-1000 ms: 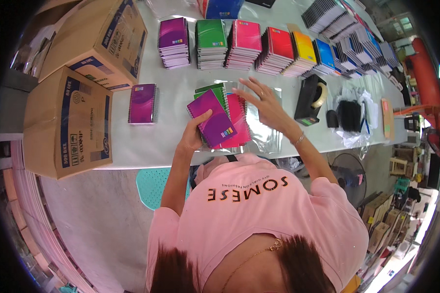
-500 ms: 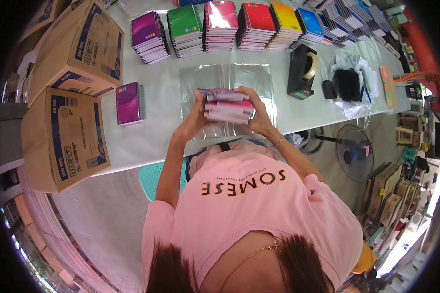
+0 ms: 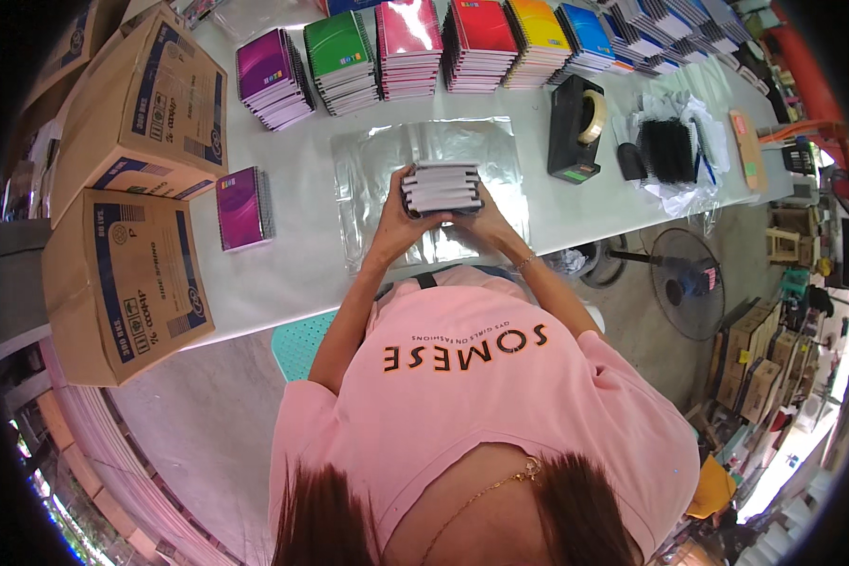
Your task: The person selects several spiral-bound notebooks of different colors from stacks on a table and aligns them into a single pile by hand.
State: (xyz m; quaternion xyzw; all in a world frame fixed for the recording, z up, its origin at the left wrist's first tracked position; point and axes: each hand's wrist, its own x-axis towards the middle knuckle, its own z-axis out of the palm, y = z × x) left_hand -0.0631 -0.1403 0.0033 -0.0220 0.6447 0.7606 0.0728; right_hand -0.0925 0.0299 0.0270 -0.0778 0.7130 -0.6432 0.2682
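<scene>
A small stack of notebooks (image 3: 441, 186) stands on edge, its white page edges facing me, over a clear plastic sheet (image 3: 424, 151) on the white table (image 3: 292, 274). My left hand (image 3: 396, 212) grips the stack's left end. My right hand (image 3: 481, 219) grips its right end and underside. Both hands press the notebooks together just above the sheet.
Stacks of coloured notebooks (image 3: 406, 52) line the table's far edge. A single purple notebook (image 3: 243, 208) lies to the left. Cardboard boxes (image 3: 127, 274) stand at the left end. A black tape dispenser (image 3: 575, 127) and black items on plastic (image 3: 668, 151) sit to the right; a fan (image 3: 687, 283) stands on the floor.
The fanned purple, green and pink notebooks have been squared into one tight stack, now turned on edge and held between both hands lower over the plastic sheet.
</scene>
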